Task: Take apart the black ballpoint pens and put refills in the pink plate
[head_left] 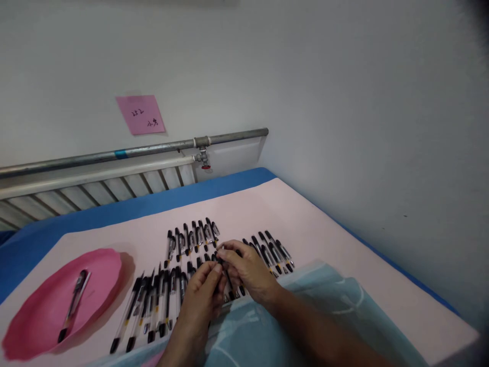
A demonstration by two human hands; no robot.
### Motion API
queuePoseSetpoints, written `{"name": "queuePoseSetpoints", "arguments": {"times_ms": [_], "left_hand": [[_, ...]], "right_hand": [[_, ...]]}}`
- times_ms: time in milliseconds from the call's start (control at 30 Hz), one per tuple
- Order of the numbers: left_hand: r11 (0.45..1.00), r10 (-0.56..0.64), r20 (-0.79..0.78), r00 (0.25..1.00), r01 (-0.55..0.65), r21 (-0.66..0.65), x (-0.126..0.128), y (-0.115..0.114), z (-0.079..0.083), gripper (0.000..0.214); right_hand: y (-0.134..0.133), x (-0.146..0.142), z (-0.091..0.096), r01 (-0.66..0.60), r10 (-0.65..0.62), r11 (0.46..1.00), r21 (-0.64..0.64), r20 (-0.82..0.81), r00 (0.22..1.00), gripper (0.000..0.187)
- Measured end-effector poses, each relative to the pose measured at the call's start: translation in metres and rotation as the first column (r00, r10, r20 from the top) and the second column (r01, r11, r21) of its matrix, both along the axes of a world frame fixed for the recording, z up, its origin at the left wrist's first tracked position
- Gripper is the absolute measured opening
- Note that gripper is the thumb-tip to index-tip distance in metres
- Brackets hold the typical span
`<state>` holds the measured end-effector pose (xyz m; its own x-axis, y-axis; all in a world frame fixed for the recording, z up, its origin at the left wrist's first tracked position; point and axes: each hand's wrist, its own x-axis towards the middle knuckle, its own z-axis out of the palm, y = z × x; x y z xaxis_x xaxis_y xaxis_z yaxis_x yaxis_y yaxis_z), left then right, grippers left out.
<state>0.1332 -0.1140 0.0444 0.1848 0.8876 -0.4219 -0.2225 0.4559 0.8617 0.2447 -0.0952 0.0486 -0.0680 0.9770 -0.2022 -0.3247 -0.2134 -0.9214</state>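
Several clear pens with black caps (153, 306) lie in rows on a pale pink sheet (328, 239). Both of my hands meet over the middle of the rows. My left hand (202, 300) and my right hand (244, 270) are pinched together on one black-capped pen (225, 270), held just above the others. More pens lie beyond my fingers (193, 237) and to the right (273, 250). A pink plate (34, 316) at the left holds a single pen (74, 303).
The pink sheet covers a blue table (114, 211) pushed against a white wall. A light blue cloth (336, 311) lies at the near edge under my forearms. A radiator (95, 188) and a metal pipe (153, 149) run behind. A pink note (140, 114) sticks to the wall.
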Motion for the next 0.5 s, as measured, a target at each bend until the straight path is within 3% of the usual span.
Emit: {"name": "queuePoseSetpoints", "arguments": {"times_ms": [367,500], "left_hand": [[1.000,-0.024,-0.013,1.000,0.024,-0.006,-0.001,0.002,-0.005,0.039],[0.990,-0.138,-0.049,0.989,0.138,-0.005,-0.001,0.004,-0.013,0.043]], "right_hand": [[0.001,0.000,0.000,0.048,-0.048,0.999,0.003,-0.035,0.998,0.018],[0.010,0.010,-0.004,0.149,-0.147,0.988,0.048,-0.049,0.988,0.020]]}}
